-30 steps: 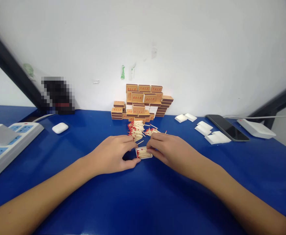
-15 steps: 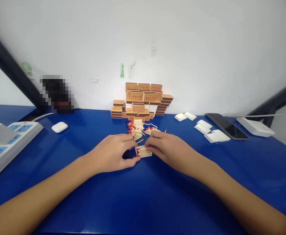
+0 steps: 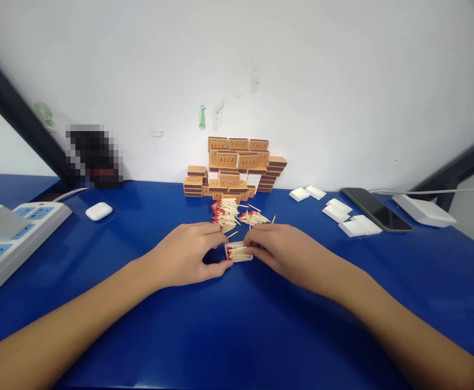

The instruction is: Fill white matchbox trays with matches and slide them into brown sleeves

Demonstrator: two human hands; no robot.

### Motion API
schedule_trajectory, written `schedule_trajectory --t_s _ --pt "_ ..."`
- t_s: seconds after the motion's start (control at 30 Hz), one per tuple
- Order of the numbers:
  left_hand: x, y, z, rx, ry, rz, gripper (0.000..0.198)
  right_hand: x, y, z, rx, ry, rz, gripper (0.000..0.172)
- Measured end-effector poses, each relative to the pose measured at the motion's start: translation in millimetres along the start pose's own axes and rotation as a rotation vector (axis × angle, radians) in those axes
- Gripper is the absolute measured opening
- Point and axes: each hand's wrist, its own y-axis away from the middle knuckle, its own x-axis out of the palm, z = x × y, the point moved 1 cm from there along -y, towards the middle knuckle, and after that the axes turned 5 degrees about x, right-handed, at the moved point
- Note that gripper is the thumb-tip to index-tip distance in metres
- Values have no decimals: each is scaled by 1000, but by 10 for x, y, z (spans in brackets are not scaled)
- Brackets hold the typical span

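Note:
A small white matchbox tray [image 3: 239, 259] lies on the blue table, with red-headed matches [image 3: 239, 253] inside it. My left hand [image 3: 196, 254] grips the tray's left end between thumb and fingers. At its right end, my right hand [image 3: 271, 246] has its fingers closed over the match ends; whether a match is pinched there is too small to tell. Just behind the tray is a loose heap of matches [image 3: 225, 215], and a smaller pile [image 3: 255, 218] lies to its right.
Stacked matchboxes [image 3: 239, 162] stand against the wall. Several white trays [image 3: 359, 226], a phone [image 3: 377, 208] and a white box [image 3: 423, 210] are at the right. At the left are a power strip [image 3: 17, 238] and a white case [image 3: 99, 211].
My right hand has shifted slightly right, uncovering more of the matches in the tray and of the small pile. My left hand stays in place.

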Motion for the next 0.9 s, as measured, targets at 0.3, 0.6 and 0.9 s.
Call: schedule_trajectory --t_s 0.3,0.6,0.9 --pt "1 13 14 0 -5 -11 26 -144 1 43 96 -153 -30 17" --pt "0 15 13 6 -17 -18 25 -67 -57 23 91 -355 -53 15" --pt "2 15 14 7 -7 -18 25 -38 -57 8 62 -217 -90 13"
